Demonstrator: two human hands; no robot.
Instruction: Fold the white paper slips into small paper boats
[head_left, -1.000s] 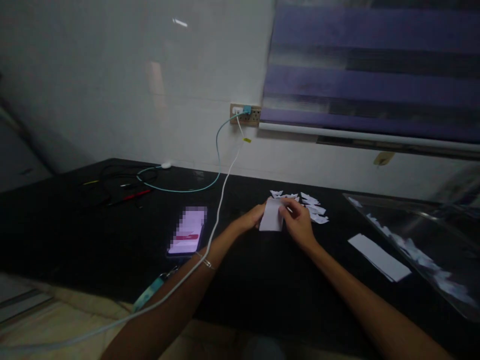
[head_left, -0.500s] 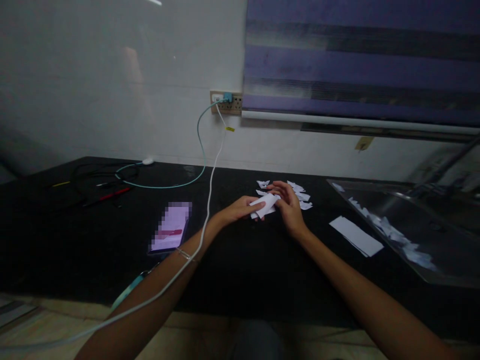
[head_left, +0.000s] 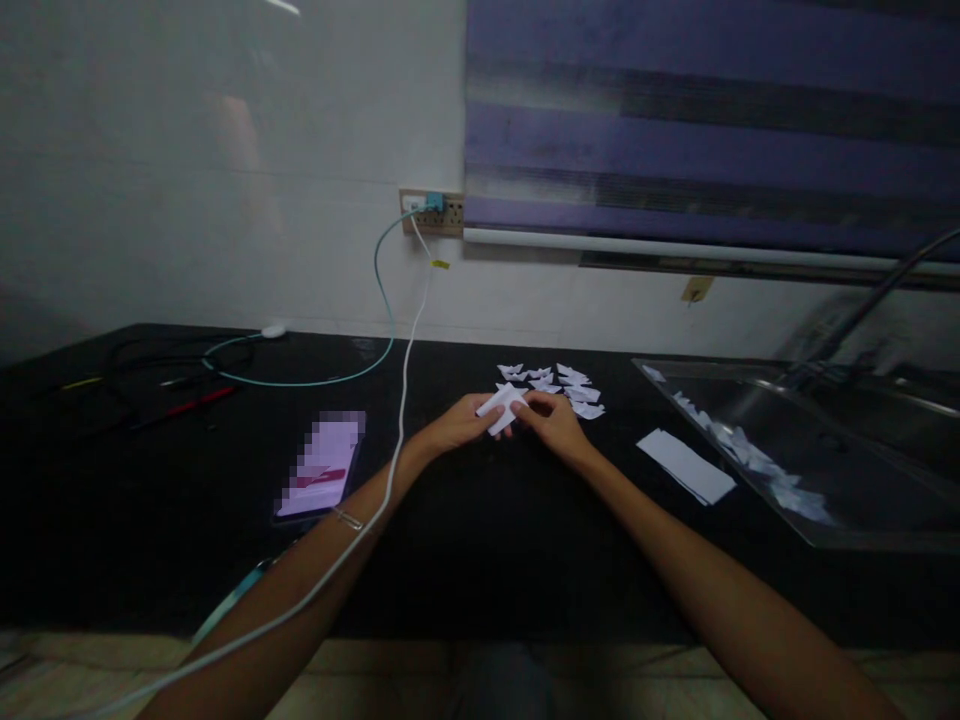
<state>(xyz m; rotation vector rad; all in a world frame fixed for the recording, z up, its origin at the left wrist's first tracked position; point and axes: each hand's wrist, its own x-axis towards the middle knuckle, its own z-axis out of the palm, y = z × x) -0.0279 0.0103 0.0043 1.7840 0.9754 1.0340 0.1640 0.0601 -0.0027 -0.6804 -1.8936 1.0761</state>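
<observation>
My left hand (head_left: pixel 459 425) and my right hand (head_left: pixel 553 424) meet over a black counter (head_left: pixel 465 540), both pinching a small folded piece of white paper (head_left: pixel 501 408). The paper is tilted, its upper end toward the right hand. Just behind the hands lies a cluster of several small folded white paper shapes (head_left: pixel 555 384). A flat white paper strip (head_left: pixel 685 465) lies on the counter to the right of my right forearm.
A lit phone (head_left: pixel 319 468) lies left of my left forearm. A white cable (head_left: pixel 405 370) and a teal cable (head_left: pixel 375 330) run from a wall socket (head_left: pixel 427 210). A steel sink (head_left: pixel 810 450) holding paper scraps sits at right. Dark wires and a red pen (head_left: pixel 196 402) lie far left.
The paper sheet, broad and flat a second ago, is now folded smaller and tilted between both hands. The view has shifted, so everything sits further left in frame.
</observation>
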